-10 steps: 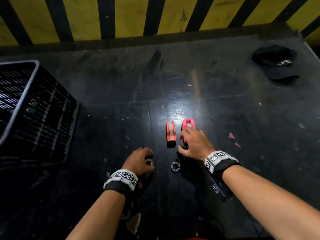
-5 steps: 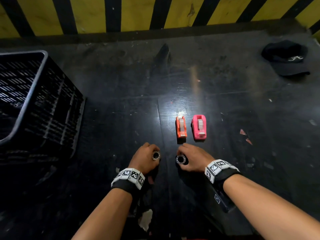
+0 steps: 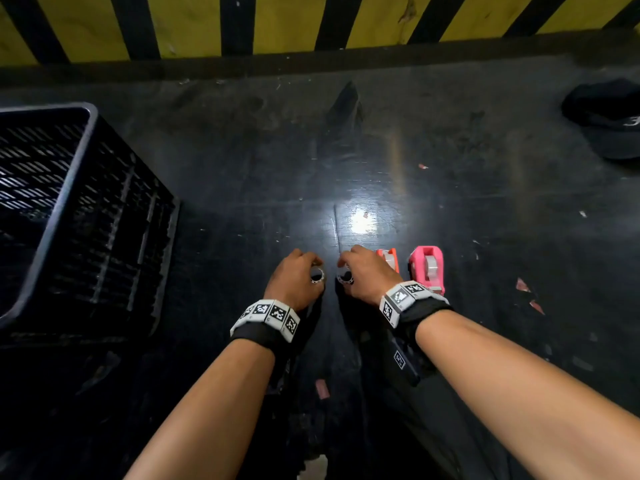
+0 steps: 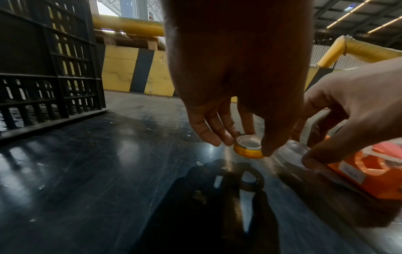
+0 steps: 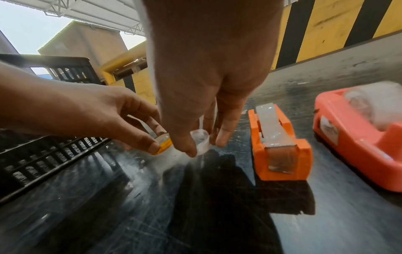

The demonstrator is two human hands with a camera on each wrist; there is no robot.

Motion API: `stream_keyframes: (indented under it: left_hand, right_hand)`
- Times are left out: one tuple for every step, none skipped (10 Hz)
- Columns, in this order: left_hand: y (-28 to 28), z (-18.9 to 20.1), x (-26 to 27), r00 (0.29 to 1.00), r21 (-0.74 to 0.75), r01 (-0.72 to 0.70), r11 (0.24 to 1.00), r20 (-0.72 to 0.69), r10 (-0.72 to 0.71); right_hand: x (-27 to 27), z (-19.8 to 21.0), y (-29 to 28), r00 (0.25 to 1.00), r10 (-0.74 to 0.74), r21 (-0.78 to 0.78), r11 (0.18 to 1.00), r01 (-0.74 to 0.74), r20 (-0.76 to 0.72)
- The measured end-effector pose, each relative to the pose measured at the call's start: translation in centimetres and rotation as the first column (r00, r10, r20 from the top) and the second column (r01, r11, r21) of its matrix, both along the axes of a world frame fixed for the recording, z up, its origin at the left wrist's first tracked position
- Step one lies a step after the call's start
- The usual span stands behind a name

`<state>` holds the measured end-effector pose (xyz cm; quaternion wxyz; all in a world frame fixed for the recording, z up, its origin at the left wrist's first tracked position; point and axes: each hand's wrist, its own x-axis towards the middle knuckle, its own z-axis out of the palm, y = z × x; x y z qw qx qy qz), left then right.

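My left hand (image 3: 294, 277) pinches a small yellow tape roll (image 4: 248, 148) (image 3: 317, 274) (image 5: 164, 143) between thumb and fingers, just above the black tabletop. Close to its right, my right hand (image 3: 363, 275) pinches a clear tape roll (image 5: 201, 139) (image 3: 344, 278) (image 4: 292, 153) the same way. An orange tape dispenser (image 5: 279, 146) (image 3: 389, 258) (image 4: 369, 175) sits right of my right hand, partly hidden by it in the head view. A pink tape dispenser (image 3: 427, 268) (image 5: 361, 135) with a roll in it stands further right.
A black slatted crate (image 3: 69, 216) (image 4: 47, 68) stands at the left. A black cap (image 3: 606, 119) lies at the far right. A yellow-and-black striped barrier (image 3: 311, 26) borders the table's far edge. Small paper scraps (image 3: 528, 294) dot the table (image 3: 450, 150).
My right hand left the pink dispenser and took the clear roll from the table. Both hands have since moved forward with their rolls, up beside the orange dispenser.
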<state>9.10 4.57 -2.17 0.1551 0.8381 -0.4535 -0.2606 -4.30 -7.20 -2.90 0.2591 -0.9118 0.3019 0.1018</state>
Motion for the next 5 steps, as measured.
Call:
stream_keyframes:
  left_hand:
    - [-0.5, -0.8, 0.5, 1.000, 0.027, -0.002, 1.000, -0.015, 0.003]
    - [-0.6, -1.4, 0.7, 1.000, 0.055, 0.003, 0.999, -0.023, -0.002]
    - [-0.6, -1.9, 0.8, 0.999, 0.058, 0.000, 0.998, -0.035, 0.002]
    - [-0.4, -1.7, 0.7, 1.000, 0.063, 0.010, 0.998, -0.028, -0.008]
    - [0.0, -2.0, 0.8, 0.999, 0.051, -0.015, 0.999, -0.035, 0.016]
  right_hand:
    - [0.9, -0.7, -0.5, 0.999, -0.005, -0.014, 1.000, 0.004, -0.038]
    - [1.4, -1.2, -0.7, 0.998, -0.001, -0.012, 1.000, 0.000, -0.063]
    - [1.6, -1.6, -0.7, 0.997, 0.007, 0.003, 1.000, -0.006, -0.080]
    - [1.4, -1.0, -0.4, 0.995, 0.013, 0.011, 1.000, -0.012, -0.103]
    - [1.3, -0.7, -0.2, 0.997, 0.021, 0.009, 1.000, -0.020, -0.081]
